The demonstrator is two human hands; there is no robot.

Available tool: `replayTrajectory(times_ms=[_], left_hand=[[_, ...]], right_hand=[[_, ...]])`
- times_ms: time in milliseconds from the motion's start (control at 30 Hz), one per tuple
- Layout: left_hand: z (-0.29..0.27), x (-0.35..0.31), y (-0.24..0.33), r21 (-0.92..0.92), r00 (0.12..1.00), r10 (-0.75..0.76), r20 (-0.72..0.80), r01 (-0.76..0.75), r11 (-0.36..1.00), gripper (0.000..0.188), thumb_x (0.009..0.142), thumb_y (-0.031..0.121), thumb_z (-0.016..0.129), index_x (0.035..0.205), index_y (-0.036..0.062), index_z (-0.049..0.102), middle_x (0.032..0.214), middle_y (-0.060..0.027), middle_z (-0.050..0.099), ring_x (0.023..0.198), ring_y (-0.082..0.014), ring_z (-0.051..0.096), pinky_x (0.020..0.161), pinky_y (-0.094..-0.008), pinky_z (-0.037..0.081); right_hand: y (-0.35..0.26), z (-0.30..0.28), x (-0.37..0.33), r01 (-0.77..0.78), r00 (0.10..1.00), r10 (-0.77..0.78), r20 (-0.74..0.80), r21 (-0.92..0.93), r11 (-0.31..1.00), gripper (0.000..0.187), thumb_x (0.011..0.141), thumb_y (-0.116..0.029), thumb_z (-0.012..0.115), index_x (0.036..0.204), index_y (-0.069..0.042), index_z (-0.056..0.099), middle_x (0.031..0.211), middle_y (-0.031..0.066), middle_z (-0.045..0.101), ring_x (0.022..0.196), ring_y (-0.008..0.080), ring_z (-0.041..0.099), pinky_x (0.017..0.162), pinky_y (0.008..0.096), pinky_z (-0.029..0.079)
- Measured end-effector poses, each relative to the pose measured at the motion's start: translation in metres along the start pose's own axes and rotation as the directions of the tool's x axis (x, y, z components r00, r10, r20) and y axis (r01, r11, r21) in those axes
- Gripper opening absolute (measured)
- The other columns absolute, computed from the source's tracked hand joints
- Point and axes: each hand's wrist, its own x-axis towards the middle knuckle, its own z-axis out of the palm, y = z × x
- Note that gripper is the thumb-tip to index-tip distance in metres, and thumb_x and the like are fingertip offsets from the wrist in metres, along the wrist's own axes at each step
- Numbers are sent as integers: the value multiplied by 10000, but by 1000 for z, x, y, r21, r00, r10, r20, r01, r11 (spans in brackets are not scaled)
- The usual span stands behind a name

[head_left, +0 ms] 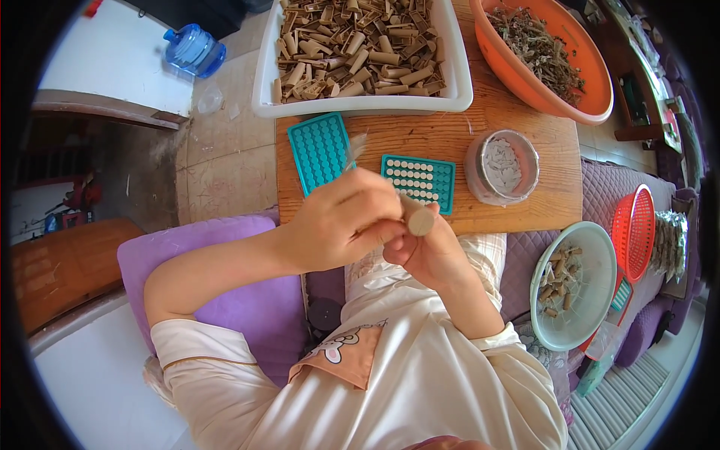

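A tan cylinder [421,222], its flat round end facing up at me, is held between my hands above the table's near edge. My right hand [424,259] has its fingers around the cylinder from below. My left hand [351,219] is closed right beside it, with the fingertips pressed in close to the cylinder. A thin, pale, blurred thing [356,150] sticks up behind the left hand; its kind is unclear. Beyond the hands lie a teal tray [319,146] with round pits and a second teal tray [445,180] partly filled with pale discs.
On the wooden table [517,214] stand a white bin [262,82] of tan half-tubes, an orange basin [517,86] of dried plant matter and a round tub [474,172] of whitish pieces. At right are a pale green basin [596,289] of tan pieces and a red basket [634,232].
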Motion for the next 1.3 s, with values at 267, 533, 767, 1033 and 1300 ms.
replayTrajectory(times_ms=[267, 533, 767, 1033, 1300], left_hand=[[-1, 6, -6, 119, 991, 110, 77, -118, 986, 310, 701, 340, 658, 733, 57, 538, 793, -67, 546, 686, -230, 541, 590, -321, 458], [-4, 3, -2, 363, 980, 93, 173, -151, 919, 467, 715, 476, 600, 617, 41, 462, 579, -59, 455, 503, -209, 481, 443, -292, 401], [-3, 2, -13, 503, 973, 171, 157, -227, 834, 381, 764, 410, 549, 619, 72, 449, 554, -33, 409, 465, -168, 471, 417, -280, 404], [5, -2, -19, 249, 997, 20, 81, -39, 968, 471, 819, 471, 452, 759, 8, 507, 620, -89, 439, 503, -240, 483, 448, -323, 406], [13, -14, -22, 266, 923, -207, 325, 121, 956, 473, 790, 476, 478, 917, 20, 493, 828, -108, 503, 655, -284, 554, 525, -349, 460]], right_hand=[[-8, 3, 11, 166, 986, -161, -39, 205, 965, 257, 786, -259, 564, 928, -71, 460, 781, 6, 486, 655, 77, 460, 558, 216, 392], [9, -5, 11, 266, 963, -261, -61, 93, 960, 214, 795, -227, 556, 892, -75, 441, 798, 7, 476, 714, 92, 469, 630, 232, 389], [24, 11, 14, 426, 902, -420, -100, 48, 903, 336, 860, -316, 491, 1065, -54, 449, 991, 42, 494, 916, 127, 481, 796, 283, 397], [19, 24, 20, 482, 876, -473, -96, 150, 863, 499, 841, -432, 453, 1198, -92, 380, 1058, 47, 472, 992, 151, 451, 848, 311, 385], [-1, -12, 16, 612, 593, -805, 19, -660, 435, 292, 863, -282, 508, 991, -21, 484, 853, 47, 494, 710, 96, 460, 634, 209, 377]])
